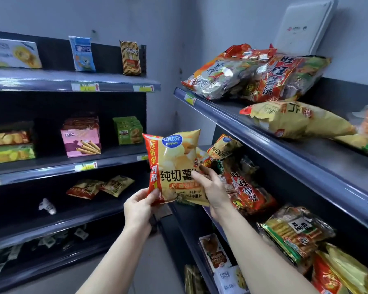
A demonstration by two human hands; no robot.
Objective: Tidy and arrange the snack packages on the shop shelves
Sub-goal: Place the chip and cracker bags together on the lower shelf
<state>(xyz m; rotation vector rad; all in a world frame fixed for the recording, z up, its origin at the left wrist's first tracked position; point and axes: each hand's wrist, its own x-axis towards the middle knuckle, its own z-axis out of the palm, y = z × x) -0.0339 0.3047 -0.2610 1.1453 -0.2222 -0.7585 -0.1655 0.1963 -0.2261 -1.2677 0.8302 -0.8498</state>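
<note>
A yellow and red potato chip bag [174, 164] is held upright in mid-air between the two shelf units. My left hand [139, 205] grips its bottom left corner. My right hand [210, 186] holds its lower right edge, fingers across the front. Just behind the bag, on the right unit's middle shelf [285, 166], lie another yellow chip bag [223, 146] and a red rice cracker pack [248, 193]. On the right unit's top shelf [232, 115], several red and yellow snack bags [257, 75] are piled loosely.
The left shelf unit holds upright boxes and packs: a pink wafer box [81, 137], a green box [128, 130], two small yellow bags [100, 185]. A white flat box [304, 26] leans on the wall above the right unit. Green cracker packs [295, 232] fill the lower right.
</note>
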